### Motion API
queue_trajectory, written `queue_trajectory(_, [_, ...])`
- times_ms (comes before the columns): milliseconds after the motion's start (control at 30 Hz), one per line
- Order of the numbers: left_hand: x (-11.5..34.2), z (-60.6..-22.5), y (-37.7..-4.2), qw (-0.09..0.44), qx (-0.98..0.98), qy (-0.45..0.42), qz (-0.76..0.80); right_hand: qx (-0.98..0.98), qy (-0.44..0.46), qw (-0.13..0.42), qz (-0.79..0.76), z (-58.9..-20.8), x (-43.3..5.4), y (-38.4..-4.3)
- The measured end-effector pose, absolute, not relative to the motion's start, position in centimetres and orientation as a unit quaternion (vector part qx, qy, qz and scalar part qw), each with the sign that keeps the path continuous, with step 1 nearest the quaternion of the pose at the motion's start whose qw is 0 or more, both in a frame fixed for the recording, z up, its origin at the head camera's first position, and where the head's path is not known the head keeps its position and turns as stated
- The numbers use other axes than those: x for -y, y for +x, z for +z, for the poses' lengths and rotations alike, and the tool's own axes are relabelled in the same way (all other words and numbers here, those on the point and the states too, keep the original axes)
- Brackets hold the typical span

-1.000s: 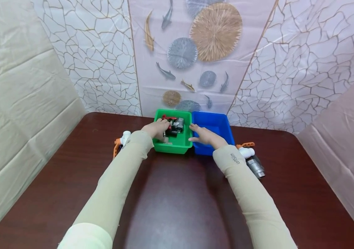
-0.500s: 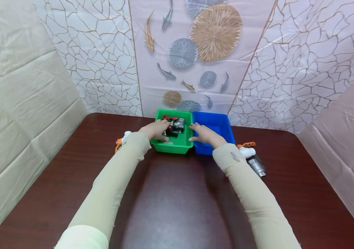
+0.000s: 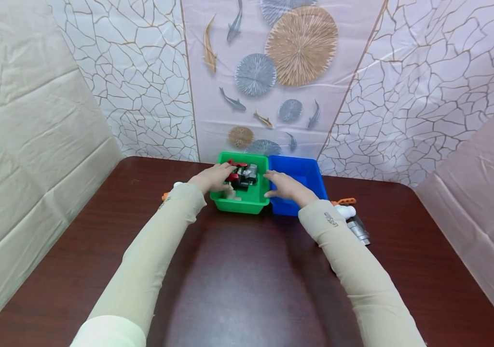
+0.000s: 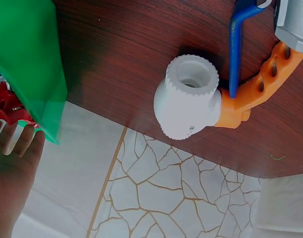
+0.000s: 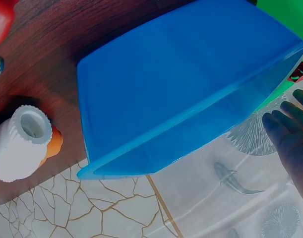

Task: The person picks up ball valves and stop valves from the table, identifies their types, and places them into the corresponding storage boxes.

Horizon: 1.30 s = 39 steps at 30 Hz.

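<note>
My left hand (image 3: 212, 179) reaches over the left rim of the green bin (image 3: 247, 207), fingers extended beside red-handled valves. A red valve handle (image 4: 10, 105) shows just past the fingertips in the left wrist view; whether they touch cannot be told. Dark and grey metal valve bodies (image 3: 249, 174) lie heaped in that bin. My right hand (image 3: 288, 187) hovers above the blue bin (image 3: 305, 168), near the wall it shares with the green one. Its fingers are spread, with nothing between them and the thumb.
Left of the bins, partly behind my sleeve, lies a white valve (image 4: 186, 96) with an orange handle, beside a blue lever (image 4: 234, 49). Right of them sit another white valve (image 3: 346, 211) and a grey metal valve (image 3: 359, 231). A patterned cloth wall (image 3: 251, 120) stands behind.
The left hand has drawn slightly left, uncovering more of the red valve parts, and its sleeve now hides more of the white valve. My right hand has hardly moved.
</note>
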<state>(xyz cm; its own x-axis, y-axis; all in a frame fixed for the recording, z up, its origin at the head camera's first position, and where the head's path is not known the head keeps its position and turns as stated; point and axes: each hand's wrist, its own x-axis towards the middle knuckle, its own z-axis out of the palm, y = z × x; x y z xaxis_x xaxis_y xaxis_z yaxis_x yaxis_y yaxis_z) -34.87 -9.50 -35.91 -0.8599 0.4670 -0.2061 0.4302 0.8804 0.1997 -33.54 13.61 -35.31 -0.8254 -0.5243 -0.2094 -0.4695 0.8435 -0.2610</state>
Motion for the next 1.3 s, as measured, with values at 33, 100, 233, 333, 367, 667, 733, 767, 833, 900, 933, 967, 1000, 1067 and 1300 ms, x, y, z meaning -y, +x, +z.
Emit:
queue_trajectory(33, [9.6,-35.9,-34.8,0.121,-0.962,0.232,0.073,-0.95,-0.263,0.136,-0.099,-35.3,-13.6,-33.5])
queue_trajectory(100, [9.8,-35.9,-34.8,0.114,-0.964,0.228,0.072,-0.949,-0.267,0.135,-0.099,-35.2,-13.7,-33.4])
queue_trajectory(233, [10.3,-36.0,-34.9,0.096,-0.967,0.223,0.074,-0.948,-0.274,0.129,-0.094,-35.0,-14.1,-33.1])
queue_trajectory(333, [10.7,-36.1,-34.9,0.084,-0.969,0.221,0.077,-0.949,-0.278,0.123,-0.087,-34.9,-14.5,-32.9])
queue_trajectory(367, [10.8,-36.1,-34.9,0.083,-0.969,0.22,0.079,-0.949,-0.279,0.122,-0.085,-34.8,-14.6,-32.8])
queue_trajectory(667, [11.9,-36.3,-34.9,0.08,-0.973,0.186,0.114,-0.952,-0.271,0.115,-0.086,-34.4,-15.7,-32.0])
queue_trajectory(733, [12.0,-36.3,-34.7,0.075,-0.972,0.186,0.122,-0.951,-0.274,0.113,-0.087,-34.4,-16.0,-31.8])
queue_trajectory(767, [12.0,-36.4,-34.7,0.074,-0.972,0.184,0.127,-0.95,-0.277,0.112,-0.087,-34.4,-16.1,-31.7])
queue_trajectory(833, [12.2,-36.4,-34.5,0.068,-0.972,0.181,0.137,-0.949,-0.281,0.109,-0.09,-34.4,-16.4,-31.5])
queue_trajectory(900, [12.3,-36.4,-34.3,0.062,-0.972,0.171,0.149,-0.947,-0.286,0.106,-0.095,-34.3,-16.8,-31.2])
queue_trajectory(933, [12.4,-36.4,-34.2,0.058,-0.972,0.165,0.155,-0.946,-0.29,0.104,-0.098,-34.2,-17.0,-31.1])
queue_trajectory(967, [12.6,-36.4,-34.0,0.054,-0.973,0.156,0.163,-0.945,-0.294,0.101,-0.099,-34.1,-17.3,-31.0])
queue_trajectory(1000, [12.7,-36.3,-33.9,0.052,-0.973,0.145,0.17,-0.944,-0.298,0.1,-0.1,-33.9,-17.5,-30.9])
queue_trajectory(1067, [12.9,-36.2,-33.5,0.048,-0.973,0.122,0.191,-0.941,-0.311,0.092,-0.097,-33.6,-17.9,-30.5])
queue_trajectory(1300, [13.8,-36.6,-32.9,0.044,-0.955,0.054,0.289,-0.94,-0.322,0.059,-0.097,-33.4,-19.8,-29.0])
